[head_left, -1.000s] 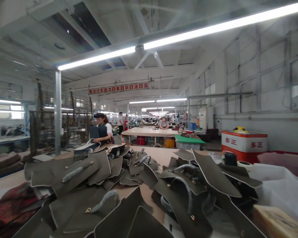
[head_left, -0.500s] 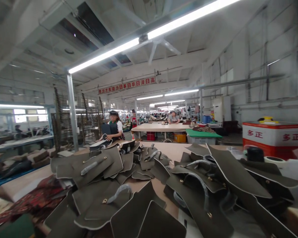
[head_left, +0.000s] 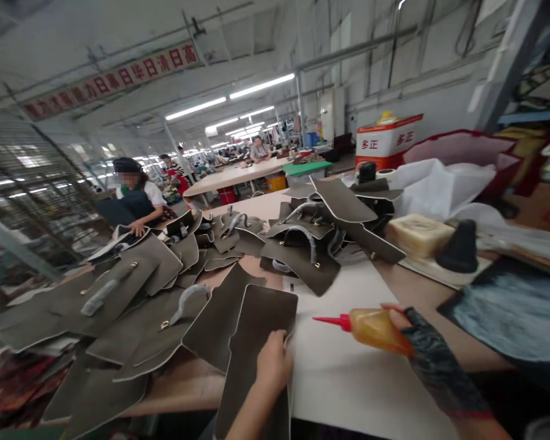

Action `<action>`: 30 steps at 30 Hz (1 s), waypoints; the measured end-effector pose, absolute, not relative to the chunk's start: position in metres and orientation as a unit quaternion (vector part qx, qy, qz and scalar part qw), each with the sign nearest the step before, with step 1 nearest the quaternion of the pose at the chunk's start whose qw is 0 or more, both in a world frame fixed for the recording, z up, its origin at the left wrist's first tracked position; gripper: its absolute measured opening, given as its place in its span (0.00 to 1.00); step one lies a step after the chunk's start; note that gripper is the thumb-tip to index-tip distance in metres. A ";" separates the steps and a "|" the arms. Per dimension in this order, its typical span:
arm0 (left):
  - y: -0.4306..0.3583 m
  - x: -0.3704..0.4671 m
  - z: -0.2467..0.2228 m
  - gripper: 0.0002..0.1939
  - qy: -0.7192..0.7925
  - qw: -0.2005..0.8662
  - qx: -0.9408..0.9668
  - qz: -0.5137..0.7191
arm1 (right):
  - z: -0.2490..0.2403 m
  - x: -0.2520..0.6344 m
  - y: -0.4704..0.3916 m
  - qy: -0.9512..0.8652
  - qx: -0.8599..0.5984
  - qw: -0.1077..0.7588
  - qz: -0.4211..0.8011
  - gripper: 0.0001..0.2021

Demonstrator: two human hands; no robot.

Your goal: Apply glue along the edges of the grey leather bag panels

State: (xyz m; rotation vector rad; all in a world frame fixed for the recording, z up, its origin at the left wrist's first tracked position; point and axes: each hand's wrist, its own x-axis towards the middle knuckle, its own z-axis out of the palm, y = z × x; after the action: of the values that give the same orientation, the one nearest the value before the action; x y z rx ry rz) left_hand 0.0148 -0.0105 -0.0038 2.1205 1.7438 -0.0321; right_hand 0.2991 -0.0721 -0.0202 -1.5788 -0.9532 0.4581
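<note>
My left hand (head_left: 275, 360) is closed on the right edge of a dark olive bag panel (head_left: 252, 342) with a pale rim, its fingertips pressed together there. In my right hand (head_left: 396, 321), which wears a dark patterned sleeve, is a squeeze bottle (head_left: 373, 329) of amber liquid. The bottle lies nearly level, its red pointed nozzle aimed left toward the panel but apart from it. Beneath both hands is a white sheet (head_left: 339, 379). More olive bag panels (head_left: 132, 330) with wrapped handles and gold fittings are heaped to the left and ahead.
A co-worker (head_left: 132, 195) handles a dark piece at the table's far left. On the right are a cream block (head_left: 419, 234), a black cone-shaped object (head_left: 459, 247) and a blue-stained board (head_left: 513, 311). Red patterned cloth (head_left: 22, 379) lies at the lower left.
The view has swung right and down. Both hands have come into sight, the left on a bag panel, the right with the squeeze bottle.
</note>
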 end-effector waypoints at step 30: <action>0.043 0.005 -0.017 0.20 0.628 0.300 0.711 0.101 | -0.018 0.231 -0.015 -0.505 -0.654 0.540 0.160 0.17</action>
State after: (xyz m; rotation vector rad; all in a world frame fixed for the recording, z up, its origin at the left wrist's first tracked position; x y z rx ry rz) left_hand 0.0052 0.0425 -0.0165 1.8880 1.6662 0.2685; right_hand 0.2312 -0.0146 -0.0179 -1.5547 -1.1998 0.3803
